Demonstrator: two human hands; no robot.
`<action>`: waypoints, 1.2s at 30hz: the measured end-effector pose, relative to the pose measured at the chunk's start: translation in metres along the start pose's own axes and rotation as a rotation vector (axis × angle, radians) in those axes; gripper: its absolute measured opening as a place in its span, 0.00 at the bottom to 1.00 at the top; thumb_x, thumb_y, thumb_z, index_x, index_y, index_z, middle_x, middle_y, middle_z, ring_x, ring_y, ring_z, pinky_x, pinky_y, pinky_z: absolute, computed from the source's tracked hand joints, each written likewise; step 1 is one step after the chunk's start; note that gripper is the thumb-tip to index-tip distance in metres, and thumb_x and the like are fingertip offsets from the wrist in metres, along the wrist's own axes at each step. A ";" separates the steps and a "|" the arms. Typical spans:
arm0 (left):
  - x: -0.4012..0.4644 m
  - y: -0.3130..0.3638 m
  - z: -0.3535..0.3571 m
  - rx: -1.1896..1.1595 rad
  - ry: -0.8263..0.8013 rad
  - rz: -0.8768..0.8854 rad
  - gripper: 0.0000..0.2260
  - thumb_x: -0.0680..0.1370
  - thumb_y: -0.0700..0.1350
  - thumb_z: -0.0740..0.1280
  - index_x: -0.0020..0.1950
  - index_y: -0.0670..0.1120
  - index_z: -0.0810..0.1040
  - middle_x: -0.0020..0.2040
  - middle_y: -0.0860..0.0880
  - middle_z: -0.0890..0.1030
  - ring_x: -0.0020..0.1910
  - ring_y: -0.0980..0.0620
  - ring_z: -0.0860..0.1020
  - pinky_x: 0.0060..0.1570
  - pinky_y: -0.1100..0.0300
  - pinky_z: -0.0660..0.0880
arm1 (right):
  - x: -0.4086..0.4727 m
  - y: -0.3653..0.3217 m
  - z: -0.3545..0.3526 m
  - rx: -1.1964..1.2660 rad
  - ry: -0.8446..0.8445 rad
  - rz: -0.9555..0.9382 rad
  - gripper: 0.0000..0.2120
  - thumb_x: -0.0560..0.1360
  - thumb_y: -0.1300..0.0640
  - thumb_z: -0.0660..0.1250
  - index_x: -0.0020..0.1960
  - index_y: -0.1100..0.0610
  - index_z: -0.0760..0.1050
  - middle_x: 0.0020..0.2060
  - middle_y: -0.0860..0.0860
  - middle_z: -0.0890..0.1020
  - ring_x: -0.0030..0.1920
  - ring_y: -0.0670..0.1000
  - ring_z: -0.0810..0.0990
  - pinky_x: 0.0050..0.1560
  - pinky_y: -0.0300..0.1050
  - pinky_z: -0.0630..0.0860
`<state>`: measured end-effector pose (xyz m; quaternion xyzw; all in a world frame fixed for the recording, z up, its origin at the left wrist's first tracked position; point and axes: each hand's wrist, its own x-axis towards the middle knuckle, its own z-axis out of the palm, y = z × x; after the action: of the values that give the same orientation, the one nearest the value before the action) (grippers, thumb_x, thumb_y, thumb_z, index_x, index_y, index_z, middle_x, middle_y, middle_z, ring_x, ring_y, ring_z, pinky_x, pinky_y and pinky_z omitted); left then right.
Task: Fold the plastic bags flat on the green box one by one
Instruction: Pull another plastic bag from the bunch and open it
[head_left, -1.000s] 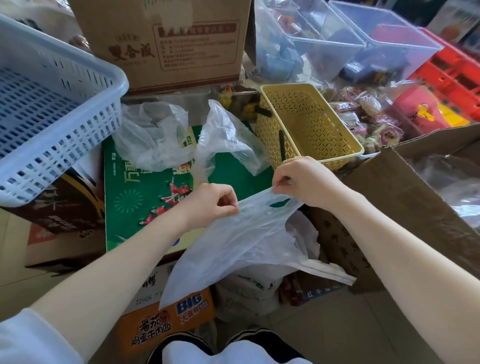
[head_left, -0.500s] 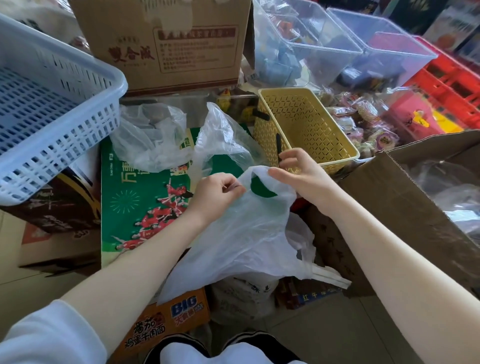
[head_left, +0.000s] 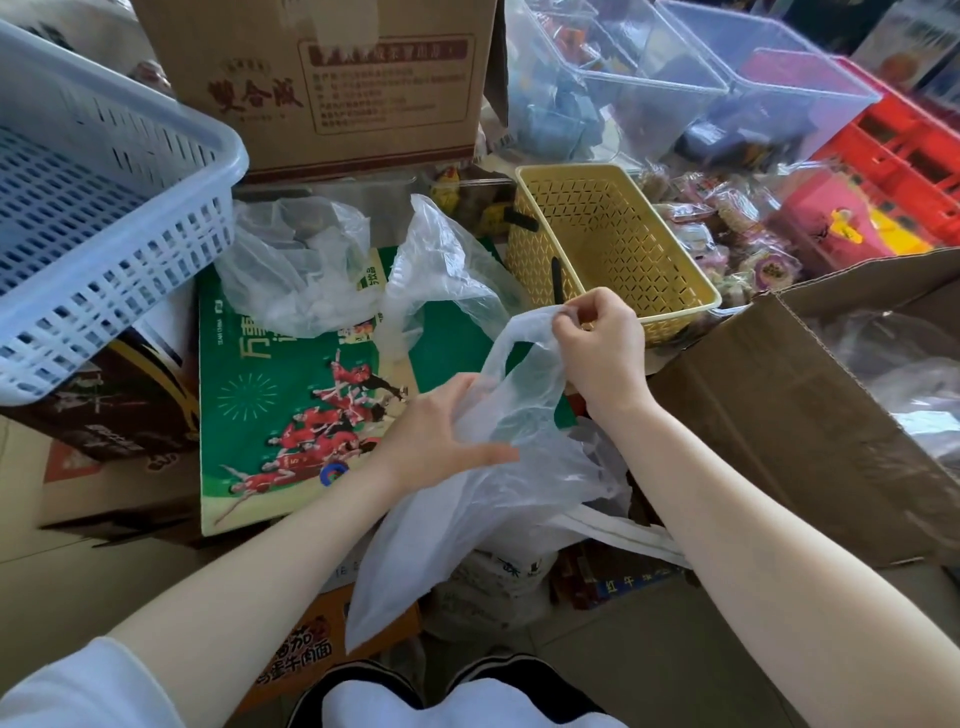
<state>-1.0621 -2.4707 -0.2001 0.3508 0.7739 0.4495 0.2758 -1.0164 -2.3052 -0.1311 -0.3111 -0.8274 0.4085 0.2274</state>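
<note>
A thin clear plastic bag (head_left: 467, 519) hangs in the air in front of me, over the near right corner of the green box (head_left: 270, 415). My right hand (head_left: 602, 353) pinches the bag's handle loop up high. My left hand (head_left: 441, 436) grips the bag's body lower down, thumb across the film. Two more crumpled clear bags lie at the far end of the green box, one on the left (head_left: 291, 270) and one on the right (head_left: 447, 280).
A blue lattice basket (head_left: 104, 249) overhangs the left. A yellow basket (head_left: 613, 249) stands beyond my right hand. A brown carton (head_left: 810, 415) with bags inside sits at right, a large cardboard box (head_left: 337, 88) behind, clear bins and red crates at the far right.
My right hand has lifted the bag's handle higher. My left hand has let go of the upper edge and slid down onto the bag's body.
</note>
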 end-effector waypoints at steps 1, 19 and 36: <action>0.000 -0.004 0.003 0.109 0.042 -0.011 0.25 0.68 0.60 0.70 0.60 0.51 0.71 0.51 0.56 0.77 0.50 0.56 0.76 0.47 0.62 0.72 | 0.000 0.001 0.002 0.003 0.008 0.024 0.03 0.75 0.62 0.64 0.42 0.58 0.73 0.34 0.48 0.74 0.38 0.48 0.74 0.42 0.41 0.75; 0.000 -0.021 -0.081 -0.324 -0.453 -0.263 0.12 0.78 0.47 0.64 0.58 0.44 0.71 0.52 0.44 0.79 0.48 0.47 0.78 0.50 0.46 0.73 | 0.011 0.003 -0.024 0.228 -0.700 0.067 0.03 0.73 0.58 0.69 0.40 0.55 0.77 0.40 0.54 0.78 0.44 0.54 0.77 0.45 0.48 0.75; -0.003 -0.039 -0.064 -0.099 -0.235 -0.129 0.27 0.73 0.68 0.56 0.46 0.45 0.78 0.40 0.46 0.77 0.36 0.50 0.72 0.44 0.53 0.69 | 0.025 0.019 0.007 0.064 -0.144 0.147 0.20 0.79 0.46 0.59 0.38 0.60 0.76 0.32 0.52 0.75 0.35 0.51 0.73 0.39 0.45 0.71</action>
<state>-1.1191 -2.5188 -0.2056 0.3366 0.7339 0.4244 0.4099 -1.0321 -2.2819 -0.1476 -0.3332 -0.8031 0.4716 0.1466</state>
